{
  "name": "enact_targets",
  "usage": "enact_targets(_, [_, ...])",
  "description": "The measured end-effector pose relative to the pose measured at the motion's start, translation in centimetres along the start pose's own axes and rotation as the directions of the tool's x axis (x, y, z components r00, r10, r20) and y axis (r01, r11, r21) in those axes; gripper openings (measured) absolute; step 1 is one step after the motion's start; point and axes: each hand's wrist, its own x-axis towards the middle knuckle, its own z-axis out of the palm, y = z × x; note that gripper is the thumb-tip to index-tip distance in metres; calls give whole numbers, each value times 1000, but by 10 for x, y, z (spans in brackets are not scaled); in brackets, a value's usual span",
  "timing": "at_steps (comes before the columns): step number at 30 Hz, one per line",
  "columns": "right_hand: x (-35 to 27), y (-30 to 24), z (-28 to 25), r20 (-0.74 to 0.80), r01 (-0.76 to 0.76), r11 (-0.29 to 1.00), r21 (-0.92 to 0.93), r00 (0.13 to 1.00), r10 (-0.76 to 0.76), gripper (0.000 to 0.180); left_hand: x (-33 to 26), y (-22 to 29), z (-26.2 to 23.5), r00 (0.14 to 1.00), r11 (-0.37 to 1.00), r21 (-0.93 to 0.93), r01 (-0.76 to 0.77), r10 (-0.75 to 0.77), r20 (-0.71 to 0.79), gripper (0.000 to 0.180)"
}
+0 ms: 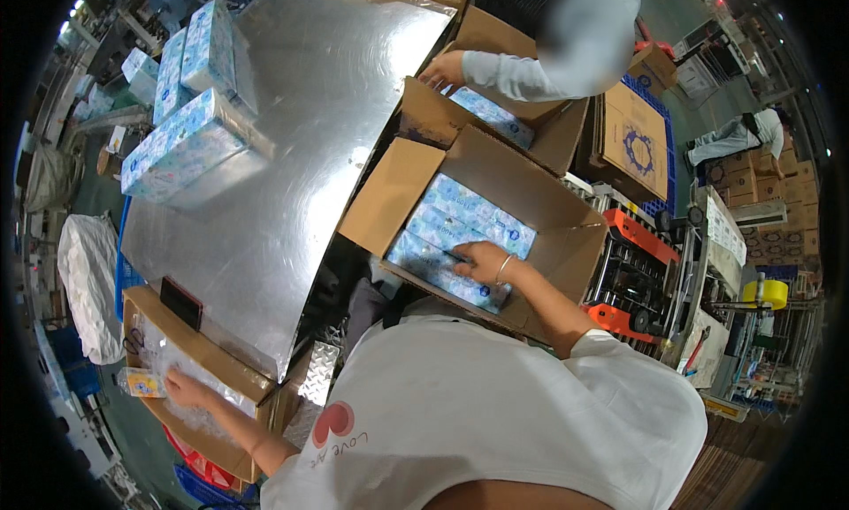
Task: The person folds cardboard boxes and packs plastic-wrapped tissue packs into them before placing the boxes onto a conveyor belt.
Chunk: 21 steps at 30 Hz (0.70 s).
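Note:
My right hand [485, 264], with a bracelet at the wrist, rests fingers outstretched on blue-and-white tissue packs [473, 211]. The packs lie side by side in an open cardboard box [566, 211] in front of me. At lower left, my left hand [187, 389] reaches into a long cardboard box [203, 338] of crumpled clear plastic [199, 419]. Its fingers look bunched together, and what they hold, if anything, cannot be made out. Close to those fingers is a clear item with a yellow label [144, 383].
A shiny metal table [274, 156] carries wrapped tissue bundles [181, 148] and a dark phone-like slab [181, 304]. Across from me, a co-worker's hand [445, 70] is at another box [513, 34] with packs. Roller machinery with orange parts [644, 245] stands at right, beside stacked cartons [632, 143].

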Motion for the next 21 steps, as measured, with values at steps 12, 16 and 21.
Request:
enact_targets(12, [2, -2, -84, -528, 20, 999, 31, 849, -1, 40, -203, 285, 134, -253, 597, -802, 25, 780, 572, 47])
enact_targets(16, [16, -35, -64, -401, -135, 982, 132, 899, 178, 39, -65, 279, 239, 320, 667, -603, -437, 742, 589, 41])
enact_targets(21, [59, -86, -19, -279, -9, 995, 103, 960, 37, 39, 120, 279, 367, 598, 804, 17, -594, 427, 678, 55])
